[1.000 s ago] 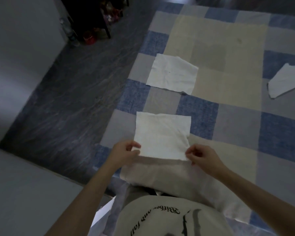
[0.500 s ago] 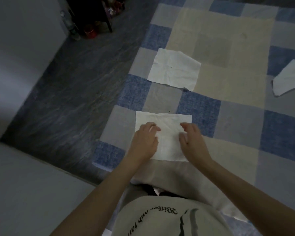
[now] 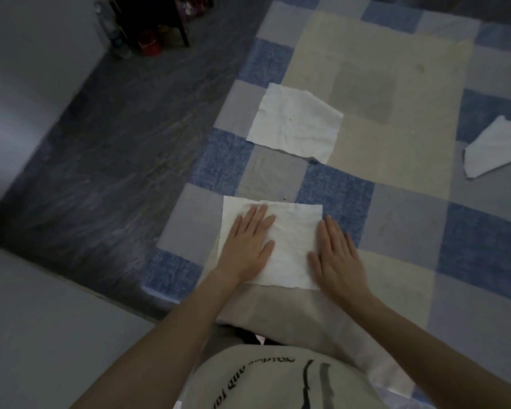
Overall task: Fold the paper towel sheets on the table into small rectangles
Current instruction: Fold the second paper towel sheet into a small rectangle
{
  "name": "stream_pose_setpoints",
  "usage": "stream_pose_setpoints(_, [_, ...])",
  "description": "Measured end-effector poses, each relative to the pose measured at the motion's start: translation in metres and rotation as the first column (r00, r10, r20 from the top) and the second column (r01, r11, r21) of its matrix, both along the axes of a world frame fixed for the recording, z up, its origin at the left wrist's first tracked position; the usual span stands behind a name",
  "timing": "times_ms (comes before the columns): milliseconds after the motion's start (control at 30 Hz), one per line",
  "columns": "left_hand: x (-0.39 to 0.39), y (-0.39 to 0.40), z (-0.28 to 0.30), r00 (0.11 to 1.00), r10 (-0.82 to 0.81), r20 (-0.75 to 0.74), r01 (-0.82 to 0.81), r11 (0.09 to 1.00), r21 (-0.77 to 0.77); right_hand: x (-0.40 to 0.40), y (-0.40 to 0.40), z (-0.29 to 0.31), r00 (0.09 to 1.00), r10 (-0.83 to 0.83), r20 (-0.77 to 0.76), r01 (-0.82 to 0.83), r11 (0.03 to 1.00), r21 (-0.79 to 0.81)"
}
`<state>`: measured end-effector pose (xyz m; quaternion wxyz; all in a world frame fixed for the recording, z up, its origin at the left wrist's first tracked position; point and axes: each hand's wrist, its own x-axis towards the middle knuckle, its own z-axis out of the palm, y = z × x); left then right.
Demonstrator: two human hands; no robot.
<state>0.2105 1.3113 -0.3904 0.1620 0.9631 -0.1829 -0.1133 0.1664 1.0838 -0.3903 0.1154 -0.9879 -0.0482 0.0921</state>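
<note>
A white paper towel sheet [image 3: 289, 243] was seen lying flat on the near part of a checked cloth [image 3: 396, 225] of blue, grey and cream squares that covered the table. Its far edge was shown running roughly straight across, and its surface was marked by faint creases. The left hand [image 3: 245, 246] was laid palm down on the left part of the sheet, with the fingers straight and close together and pointed away from the body; nothing was grasped by it. The right hand [image 3: 337, 255] was laid flat in the same way along the sheet's right edge, with the fingers stretched out, so that it rested partly on the paper and partly on the cloth beside it; no grip was seen there either. Both bare forearms were seen reaching in from the bottom of the view, above a pale shirt [image 3: 278, 382] printed with dark lettering. Farther off on the cloth, well apart from the near sheet, a second paper towel sheet [image 3: 295, 122] was spread open, wrinkled, with a small dark speck near its middle. At the right edge of the view a third sheet [image 3: 496, 149] was partly shown, cut off by the frame. Beyond the table's left edge a dark streaked floor [image 3: 115, 137] was visible, and at the top left some dark furniture [image 3: 160, 13] was shown with small objects at its foot, too dim to be told apart.
</note>
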Motion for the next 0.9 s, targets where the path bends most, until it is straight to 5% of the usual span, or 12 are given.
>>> stream_pose_setpoints(100, [0.0, -0.016, 0.0, 0.997, 0.057, 0.051, -0.058, 0.998, 0.002, 0.013, 0.009, 0.009, 0.994, -0.101, 0.03, 0.098, 0.992, 0.077])
stream_pose_setpoints(267, [0.008, -0.032, 0.003, 0.992, 0.123, -0.027, -0.12, 0.989, 0.087, 0.034, 0.054, 0.019, 0.996, 0.056, 0.063, -0.071, 0.957, 0.282])
stream_pose_setpoints(500, [0.012, -0.022, -0.008, 0.996, 0.081, 0.04, -0.086, 0.987, 0.136, 0.029, 0.049, -0.006, 0.991, 0.134, -0.012, -0.133, 0.991, 0.028])
stream_pose_setpoints(900, [0.037, 0.011, 0.008, 0.968, 0.227, 0.111, -0.236, 0.969, 0.078, 0.037, 0.012, 0.01, 0.999, -0.053, 0.006, 0.052, 0.998, 0.021])
